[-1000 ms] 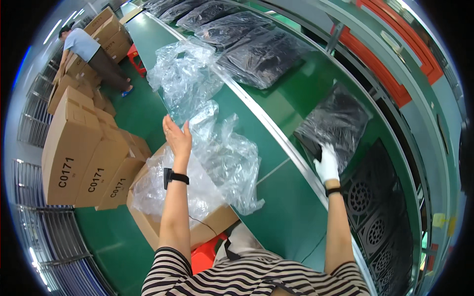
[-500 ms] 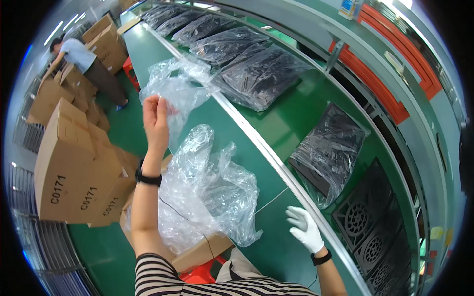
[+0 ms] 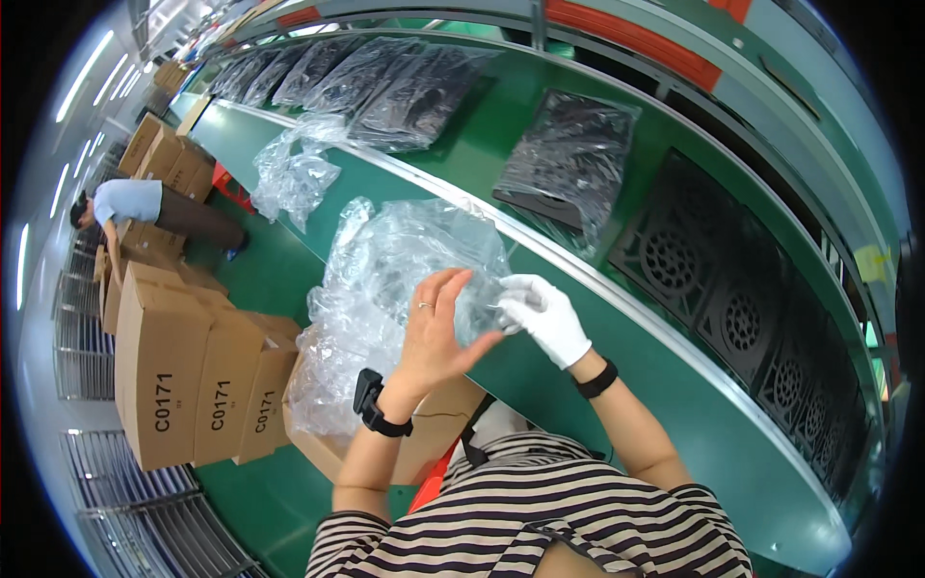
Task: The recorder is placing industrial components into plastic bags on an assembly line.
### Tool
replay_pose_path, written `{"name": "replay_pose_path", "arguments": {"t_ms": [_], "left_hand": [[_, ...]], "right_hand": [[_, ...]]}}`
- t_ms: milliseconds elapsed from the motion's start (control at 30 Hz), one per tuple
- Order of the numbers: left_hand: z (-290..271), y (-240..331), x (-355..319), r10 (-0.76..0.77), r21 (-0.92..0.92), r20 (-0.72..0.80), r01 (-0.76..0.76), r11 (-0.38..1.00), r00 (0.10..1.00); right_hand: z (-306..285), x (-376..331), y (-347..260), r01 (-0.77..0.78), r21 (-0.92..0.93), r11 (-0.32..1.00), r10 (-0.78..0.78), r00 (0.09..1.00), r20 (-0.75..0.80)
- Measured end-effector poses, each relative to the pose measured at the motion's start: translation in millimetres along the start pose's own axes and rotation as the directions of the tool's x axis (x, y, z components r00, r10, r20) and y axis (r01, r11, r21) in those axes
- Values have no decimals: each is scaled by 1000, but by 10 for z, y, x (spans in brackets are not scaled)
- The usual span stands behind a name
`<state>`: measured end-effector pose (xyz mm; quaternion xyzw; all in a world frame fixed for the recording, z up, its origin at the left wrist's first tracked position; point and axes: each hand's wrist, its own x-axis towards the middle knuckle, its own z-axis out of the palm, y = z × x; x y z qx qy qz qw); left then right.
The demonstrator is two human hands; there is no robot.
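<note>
My left hand [image 3: 438,332] is bare, with a ring, and held open over a heap of clear plastic bags [image 3: 371,279]. Its thumb and fingers are spread apart. Beside it, my right hand [image 3: 547,323] wears a white glove and pinches the edge of a clear plastic bag [image 3: 479,313]. The two hands are close but do not touch. The heap rests in and over an open cardboard box [image 3: 424,453] in front of me and spills onto the green bench. Another crumpled clear bag [image 3: 294,173] lies farther off by the metal rail.
Beyond the rail [image 3: 540,250] lie a bagged black panel [image 3: 568,159], several more bagged panels [image 3: 424,96] and a row of bare black panels with round grilles [image 3: 670,260]. Cardboard boxes [image 3: 173,376] are stacked at the left. A person [image 3: 154,207] bends over boxes farther back.
My left hand has come back from the far bag to the heap and has opened. My right hand has moved from beside the rail to the heap and taken hold of a bag edge.
</note>
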<state>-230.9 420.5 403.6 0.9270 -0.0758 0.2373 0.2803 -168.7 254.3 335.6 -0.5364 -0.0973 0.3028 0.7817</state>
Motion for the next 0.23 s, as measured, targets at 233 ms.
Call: {"name": "replay_pose_path", "arguments": {"t_ms": [233], "left_hand": [[497, -181, -496, -616, -237, 341, 699, 675, 710]], "right_hand": [[-409, -538, 111, -146, -134, 980, 127, 982, -139]]}}
